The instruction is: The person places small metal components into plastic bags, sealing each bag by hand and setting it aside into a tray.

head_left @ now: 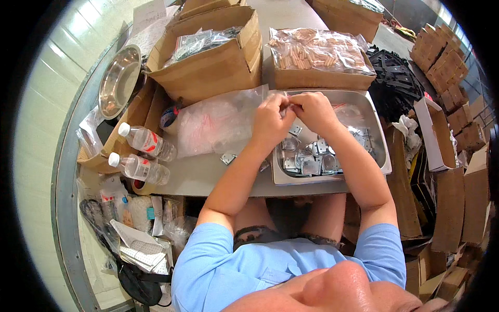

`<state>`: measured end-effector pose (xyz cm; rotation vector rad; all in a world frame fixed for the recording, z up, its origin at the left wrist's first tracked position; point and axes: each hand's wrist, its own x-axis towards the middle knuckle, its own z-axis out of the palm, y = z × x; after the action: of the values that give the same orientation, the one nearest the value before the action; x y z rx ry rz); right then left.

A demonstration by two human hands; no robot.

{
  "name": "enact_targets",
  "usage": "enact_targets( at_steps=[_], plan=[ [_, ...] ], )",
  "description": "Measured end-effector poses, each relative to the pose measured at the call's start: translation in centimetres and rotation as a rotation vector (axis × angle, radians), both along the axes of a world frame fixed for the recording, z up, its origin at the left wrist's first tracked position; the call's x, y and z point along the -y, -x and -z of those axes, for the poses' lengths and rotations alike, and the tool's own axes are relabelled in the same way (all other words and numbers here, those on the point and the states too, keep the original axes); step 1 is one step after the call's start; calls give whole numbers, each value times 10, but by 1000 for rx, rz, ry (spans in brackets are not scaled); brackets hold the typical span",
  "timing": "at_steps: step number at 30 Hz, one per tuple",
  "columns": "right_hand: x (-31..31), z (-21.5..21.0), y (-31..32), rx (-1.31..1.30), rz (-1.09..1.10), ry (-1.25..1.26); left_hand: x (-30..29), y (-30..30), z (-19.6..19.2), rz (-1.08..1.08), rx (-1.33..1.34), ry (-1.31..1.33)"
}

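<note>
My left hand (273,115) and my right hand (316,112) meet over the far left part of a metal tray (383,151). Both are closed, fingertips pinched together on a bit of clear plastic, seemingly a small bag, mostly hidden by the fingers. In the tray lie several small silvery metal hardware pieces (312,165) and, toward its far right, clear bags (349,112). Left of my left hand, a heap of clear plastic bags (210,127) with red strips spreads on the table. One loose metal piece (227,158) rests beside the tray.
Beyond my hands stand a cardboard box (208,78) of bagged metal parts and another box (322,78) with bagged wooden dowels. Two plastic bottles (148,143) lie tilted at left, near a steel bowl (119,80). Black parts (392,83) pile up right, with cartons (452,208).
</note>
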<state>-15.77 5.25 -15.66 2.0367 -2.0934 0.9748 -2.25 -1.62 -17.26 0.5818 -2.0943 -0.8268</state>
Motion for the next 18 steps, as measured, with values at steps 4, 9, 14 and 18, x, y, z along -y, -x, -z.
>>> enact_targets(
  at_steps=[4,9,14,18],
  plan=[
    [-3,-8,-1,258,-2,-98,6,9,12,11,-108,307],
    [-1,-9,2,328,-88,-284,11,10,17,77,-28,398],
    [2,10,0,106,-9,-104,7,13,18,126,-28,448],
    [2,11,-5,40,57,66,2,13,11,26,-98,553]
  ],
)
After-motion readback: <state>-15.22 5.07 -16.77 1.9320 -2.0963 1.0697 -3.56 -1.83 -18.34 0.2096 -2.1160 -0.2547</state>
